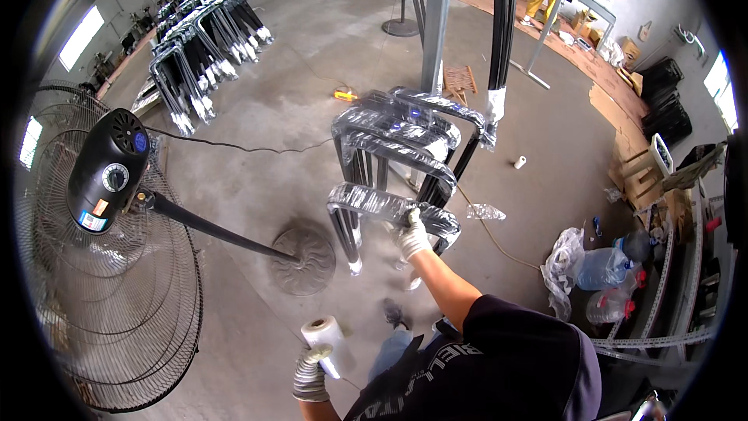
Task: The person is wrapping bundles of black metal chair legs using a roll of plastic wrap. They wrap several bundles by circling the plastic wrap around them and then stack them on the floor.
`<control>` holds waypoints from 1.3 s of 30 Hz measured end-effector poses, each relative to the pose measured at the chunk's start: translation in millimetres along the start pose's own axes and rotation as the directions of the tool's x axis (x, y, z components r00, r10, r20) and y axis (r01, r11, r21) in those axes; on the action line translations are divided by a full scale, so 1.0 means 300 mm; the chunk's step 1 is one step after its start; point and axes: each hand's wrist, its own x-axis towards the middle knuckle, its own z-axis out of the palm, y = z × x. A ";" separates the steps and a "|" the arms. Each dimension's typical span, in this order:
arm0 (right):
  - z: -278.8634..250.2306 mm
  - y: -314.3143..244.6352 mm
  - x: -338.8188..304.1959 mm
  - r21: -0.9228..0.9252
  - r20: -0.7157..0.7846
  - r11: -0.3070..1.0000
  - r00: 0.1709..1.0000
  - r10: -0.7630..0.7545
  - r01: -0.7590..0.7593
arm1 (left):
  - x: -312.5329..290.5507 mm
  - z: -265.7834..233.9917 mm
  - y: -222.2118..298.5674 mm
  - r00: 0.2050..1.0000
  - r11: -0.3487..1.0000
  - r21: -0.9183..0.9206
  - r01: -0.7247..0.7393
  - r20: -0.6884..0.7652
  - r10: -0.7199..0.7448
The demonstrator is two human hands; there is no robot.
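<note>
To the right of the fan base (302, 271), our gloved right hand (414, 238) is closed over the top bar of a film-wrapped black frame (362, 201). Our gloved left hand (313, 360), well apart from it, grasps a roll of clear film (326, 333) on our side of the fan base. More wrapped frames (389, 140) stand beyond and right of that base.

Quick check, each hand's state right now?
Left hand: closed, holding a roll of clear film.
Right hand: touching the wrapped black frame; whether its fingers close around it cannot be told.
</note>
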 end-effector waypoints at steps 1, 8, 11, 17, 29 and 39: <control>-0.008 0.002 0.037 -0.045 0.013 0.999 1.000 -0.028 0.029 | 0.004 -0.013 -0.009 1.000 1.000 -0.019 -0.010 0.029 0.011; 0.050 -0.029 0.113 -0.020 0.011 0.999 0.999 0.036 -0.035 | -0.009 0.098 0.030 0.990 0.997 -0.063 0.046 0.134 -0.037; 0.093 0.000 0.087 -0.061 -0.105 0.998 0.994 0.014 -0.021 | 0.033 0.070 -0.002 0.984 0.985 -0.156 0.072 0.173 -0.044; 0.099 -0.073 0.164 0.005 0.210 0.998 0.976 0.057 -0.059 | 0.111 0.107 -0.003 0.984 0.991 -0.118 0.068 0.174 -0.047; -0.002 -0.041 -0.550 -0.879 0.475 0.268 0.779 0.409 0.394 | 0.490 0.346 -0.056 0.723 0.780 -0.060 -0.623 0.335 0.604; 0.426 -0.627 -1.181 -0.046 0.913 0.409 0.205 -0.354 0.911 | 0.367 0.749 0.037 0.490 0.984 -0.152 -0.096 0.853 0.180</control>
